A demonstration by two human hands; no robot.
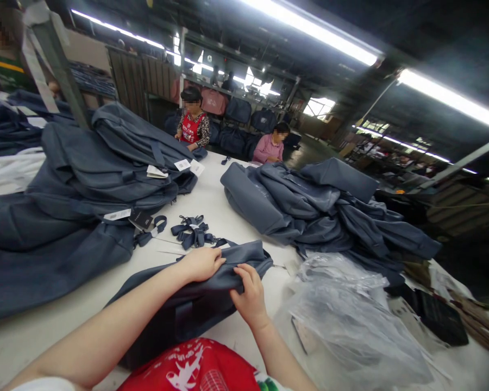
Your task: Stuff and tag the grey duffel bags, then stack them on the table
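Note:
A dark blue bag (212, 304) lies on the white table in front of me, its near side against my red apron. My left hand (204, 264) is on its upper edge, fingers curled over the fabric. Just to the right, my right hand (249, 293) grips the same edge between thumb and fingers. Beyond the bag sits a bundle of dark blue straps (193, 231) tied with a pale band. A black tag (140, 220) and a white tag (117, 214) lie by the bags at the left.
Blue bags (85, 163) with tags are heaped at the left around a metal post (67, 70). Another heap of blue bags (293, 201) stands at the right rear. Clear plastic bags (350, 315) lie at the right. Two people (192, 127) sit across the table.

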